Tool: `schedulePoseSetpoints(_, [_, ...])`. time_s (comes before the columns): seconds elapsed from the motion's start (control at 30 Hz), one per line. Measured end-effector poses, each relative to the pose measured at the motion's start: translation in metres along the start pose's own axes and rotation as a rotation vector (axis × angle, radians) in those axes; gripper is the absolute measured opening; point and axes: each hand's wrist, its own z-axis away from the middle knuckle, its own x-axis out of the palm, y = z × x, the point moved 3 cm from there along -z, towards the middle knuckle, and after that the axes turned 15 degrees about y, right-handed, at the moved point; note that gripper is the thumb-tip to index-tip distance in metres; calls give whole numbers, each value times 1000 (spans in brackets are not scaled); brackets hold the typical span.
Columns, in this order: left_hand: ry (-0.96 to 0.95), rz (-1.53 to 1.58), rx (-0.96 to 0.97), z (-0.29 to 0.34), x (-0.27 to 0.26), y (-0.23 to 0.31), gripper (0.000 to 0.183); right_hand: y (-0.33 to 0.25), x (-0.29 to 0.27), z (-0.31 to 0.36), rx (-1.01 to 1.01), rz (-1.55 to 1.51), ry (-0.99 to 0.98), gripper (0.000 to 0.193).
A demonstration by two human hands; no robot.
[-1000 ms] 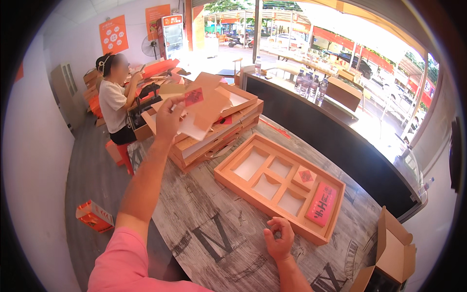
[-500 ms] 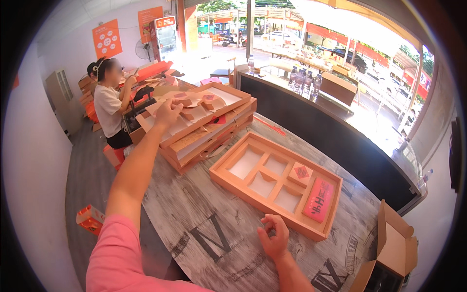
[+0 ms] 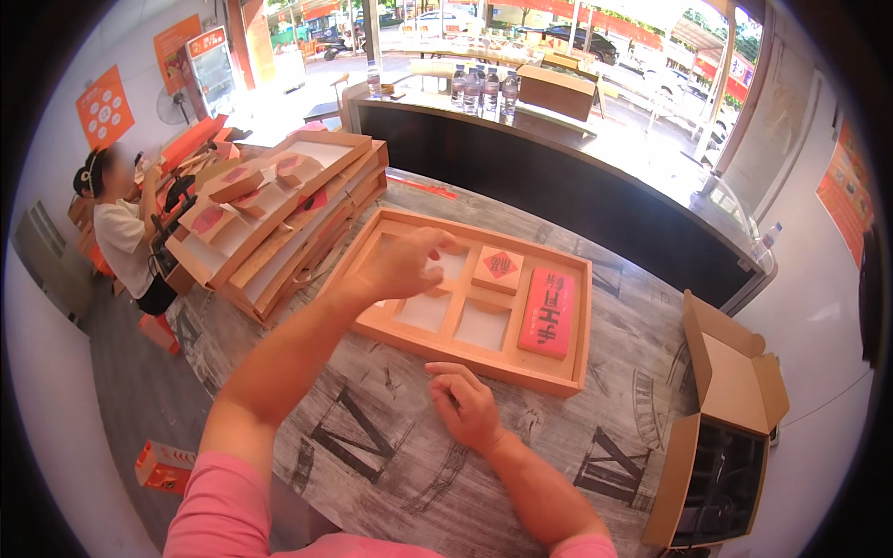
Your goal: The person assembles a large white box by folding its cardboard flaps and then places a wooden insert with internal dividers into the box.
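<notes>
On the table, an orange-brown divided tray (image 3: 428, 351) holds a small square box (image 3: 498, 268) with a red diamond label and a long red box (image 3: 549, 312) at its right side. Other compartments show white bottoms. My left hand (image 3: 400, 268) hovers over the tray's left part, its fingers bent and apart, with nothing visible in them. Just off the tray's near edge is my right hand (image 3: 468, 409), loosely curled, thumb apart from the fingers and nothing seen between them.
A pile of similar trays (image 3: 279, 219) stands at the left, small folded cartons (image 3: 237, 183) on top. An opened cardboard box (image 3: 721, 409) sits at the right. Behind the dark counter (image 3: 521, 177) are bottles (image 3: 479, 88). Another person (image 3: 126, 228) works at the far left.
My left hand has left the cartons on the tray pile and moved right, over the divided tray. The view has turned right; my right hand remains near the tray's near edge.
</notes>
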Motion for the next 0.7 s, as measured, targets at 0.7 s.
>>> schedulePoseSetpoints(0.7, [-443, -119, -111, -66, 114, 2, 89, 9, -3, 6, 43, 117, -81, 39])
